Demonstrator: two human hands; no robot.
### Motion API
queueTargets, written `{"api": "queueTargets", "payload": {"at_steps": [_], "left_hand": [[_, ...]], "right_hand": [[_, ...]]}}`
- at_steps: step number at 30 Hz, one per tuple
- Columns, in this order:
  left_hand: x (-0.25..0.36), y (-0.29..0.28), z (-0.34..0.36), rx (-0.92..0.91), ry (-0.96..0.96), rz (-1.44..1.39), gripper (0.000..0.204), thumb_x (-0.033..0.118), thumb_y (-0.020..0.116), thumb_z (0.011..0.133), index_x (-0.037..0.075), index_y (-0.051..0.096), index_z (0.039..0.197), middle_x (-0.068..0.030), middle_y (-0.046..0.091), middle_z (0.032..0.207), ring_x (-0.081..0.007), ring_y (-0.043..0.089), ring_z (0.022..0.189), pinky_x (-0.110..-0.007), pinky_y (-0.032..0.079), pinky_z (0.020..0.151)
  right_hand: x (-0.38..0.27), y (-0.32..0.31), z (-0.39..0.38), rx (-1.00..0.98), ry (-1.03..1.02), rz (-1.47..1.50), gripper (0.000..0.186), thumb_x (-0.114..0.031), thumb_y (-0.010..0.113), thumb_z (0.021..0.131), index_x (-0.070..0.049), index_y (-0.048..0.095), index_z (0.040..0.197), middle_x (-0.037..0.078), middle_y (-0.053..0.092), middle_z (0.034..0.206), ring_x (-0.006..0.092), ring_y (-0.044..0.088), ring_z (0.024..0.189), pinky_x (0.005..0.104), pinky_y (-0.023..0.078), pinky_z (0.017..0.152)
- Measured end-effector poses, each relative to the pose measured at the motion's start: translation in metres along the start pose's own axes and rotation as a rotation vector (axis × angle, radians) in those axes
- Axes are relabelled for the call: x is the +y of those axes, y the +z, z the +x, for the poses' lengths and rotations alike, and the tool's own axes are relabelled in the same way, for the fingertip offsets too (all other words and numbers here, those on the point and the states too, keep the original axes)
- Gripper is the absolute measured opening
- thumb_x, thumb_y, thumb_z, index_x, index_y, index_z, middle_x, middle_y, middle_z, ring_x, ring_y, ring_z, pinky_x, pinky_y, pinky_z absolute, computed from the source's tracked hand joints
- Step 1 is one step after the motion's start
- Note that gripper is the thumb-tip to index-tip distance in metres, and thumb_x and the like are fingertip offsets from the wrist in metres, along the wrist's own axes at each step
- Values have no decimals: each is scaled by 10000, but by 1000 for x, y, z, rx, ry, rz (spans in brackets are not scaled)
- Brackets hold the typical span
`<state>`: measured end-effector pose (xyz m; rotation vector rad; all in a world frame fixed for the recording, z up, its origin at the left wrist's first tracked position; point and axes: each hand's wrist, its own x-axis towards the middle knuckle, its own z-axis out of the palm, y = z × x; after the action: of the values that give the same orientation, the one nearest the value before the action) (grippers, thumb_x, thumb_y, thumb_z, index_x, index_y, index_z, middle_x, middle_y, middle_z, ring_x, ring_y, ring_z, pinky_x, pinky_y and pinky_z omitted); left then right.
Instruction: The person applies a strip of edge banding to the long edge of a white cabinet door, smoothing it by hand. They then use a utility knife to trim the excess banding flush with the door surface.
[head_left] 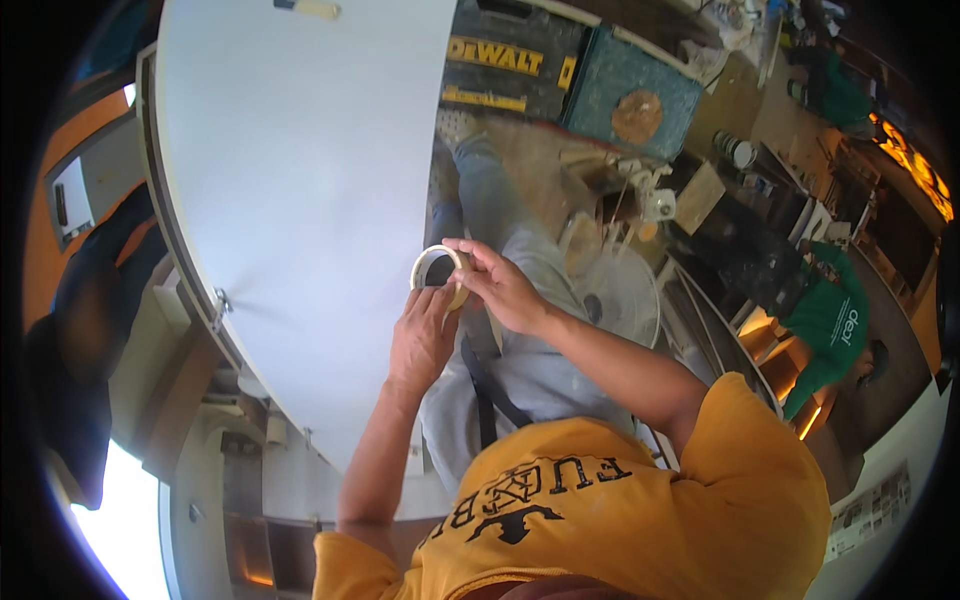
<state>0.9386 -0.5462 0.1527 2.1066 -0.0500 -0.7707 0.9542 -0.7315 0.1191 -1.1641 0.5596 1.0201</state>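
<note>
A roll of cream masking tape (419, 264) is held up in front of my body, beside the edge of a large white door panel (300, 200). My left hand (424, 335) grips the roll from below, its fingers bent over the lower rim. At the roll's right side, the thumb and fingers of my right hand (498, 290) are closed on the tape. Whether a loose end is pinched there is too small to make out. A dark gap shows through the ring.
Metal hinges (222, 302) sit along the panel's left edge; a small handled tool (312, 9) lies at its far end. Beyond my legs are a black tool case (510, 65) and a teal box (630, 90). A round fan (625, 300) stands right. People in green (830, 310) work at right.
</note>
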Motion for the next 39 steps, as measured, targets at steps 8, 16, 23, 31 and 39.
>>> {"api": "queueTargets", "payload": {"at_steps": [8,16,23,31,39], "left_hand": [[-75,-55,111,461,106,363,588,130,774,935,39,551,1471,-225,583,1469,-417,554,1347,-475,467,1111],[-114,-7,153,528,60,652,743,566,357,1094,141,231,1689,-140,163,1761,-333,130,1629,-526,28,1311],[-147,120,-37,163,-234,761,727,505,414,1099,174,178,1701,-110,86,1777,-306,34,1642,-511,-37,1313],[-142,232,-221,272,-725,344,754,324,503,1080,27,152,1677,-175,101,1763,-375,94,1626,-526,114,1312],[-185,260,-387,-110,-1185,-167,699,329,576,1029,-28,349,1585,-254,349,1649,-402,538,1384,-525,507,1058]], "right_hand": [[74,-54,-32,429,-31,209,451,-143,482,1086,-97,471,1534,37,632,1012,130,663,894,284,558,790],[159,-101,-71,332,-38,-106,528,-2,398,1015,-68,505,1528,55,615,988,156,663,848,300,560,797],[185,-121,-91,319,21,-158,522,10,402,1007,-49,501,1516,70,630,989,150,671,837,283,559,781],[208,-104,-97,310,-9,-366,516,-7,409,1003,-45,500,1510,76,646,995,147,675,835,295,563,776],[244,-76,-115,355,-4,-445,492,-45,421,1006,-76,530,1485,85,657,1030,159,654,867,305,557,761]]}}
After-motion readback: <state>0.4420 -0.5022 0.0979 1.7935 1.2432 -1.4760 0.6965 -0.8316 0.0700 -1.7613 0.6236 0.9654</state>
